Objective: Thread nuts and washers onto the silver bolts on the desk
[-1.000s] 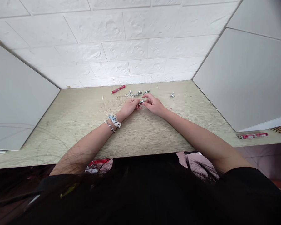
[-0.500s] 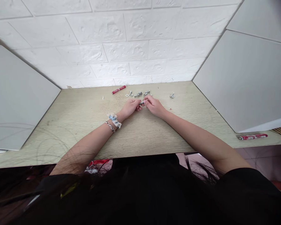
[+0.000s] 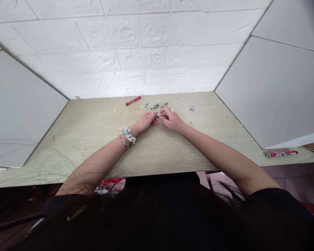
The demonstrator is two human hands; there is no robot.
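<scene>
Between my two hands is a small silvery bolt (image 3: 159,115), partly covered by fingers. My left hand (image 3: 146,120) pinches its left end. On the other side, the thumb and fingertips of my right hand (image 3: 170,119) close on it from the right. Whether a nut or washer sits on the bolt is too small to tell. Just beyond my fingers lie several loose pieces: an upright bolt (image 3: 146,104), a flat washer (image 3: 142,107), a bolt with a ring-like part (image 3: 156,105) and another bolt (image 3: 164,104).
A bolt with a washer (image 3: 192,107) stands apart to the right. One red tube-like stick (image 3: 133,101) lies near the white brick-patterned wall (image 3: 151,57), another red wrapped stick (image 3: 282,153) by the right front edge. Grey panels (image 3: 285,90) flank the wooden tabletop (image 3: 157,153).
My right fingers have shifted slightly on the bolt, and more of its metal shows between my hands. My left hand stays nearly in place.
</scene>
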